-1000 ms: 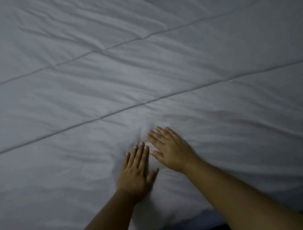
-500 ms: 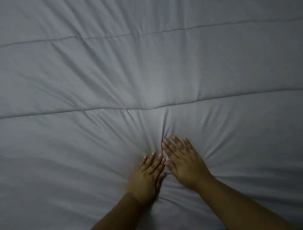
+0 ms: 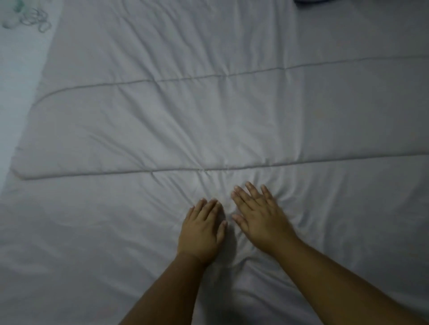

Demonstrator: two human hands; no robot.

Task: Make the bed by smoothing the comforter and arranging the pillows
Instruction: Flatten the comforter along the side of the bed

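A white quilted comforter [image 3: 185, 120] covers nearly the whole view, with stitched seams running across it. My left hand [image 3: 202, 229] lies flat on it, palm down, fingers straight. Just to its right my right hand [image 3: 260, 215] also presses flat with its fingers spread. Creases fan out from the fabric bunched between and ahead of the two hands. The comforter's rounded left edge [image 3: 30, 111] lies on the paler sheet [image 3: 16, 76]. No pillow is plainly in view.
A small tangle of pale loops and a pale object [image 3: 30, 18] lies on the sheet at the top left. A dark blue item [image 3: 311, 1] peeks in at the top edge.
The view has pulled back and swung, so the comforter's left edge and the sheet now show. Both hands stay flat, side by side, on the bunched fabric.
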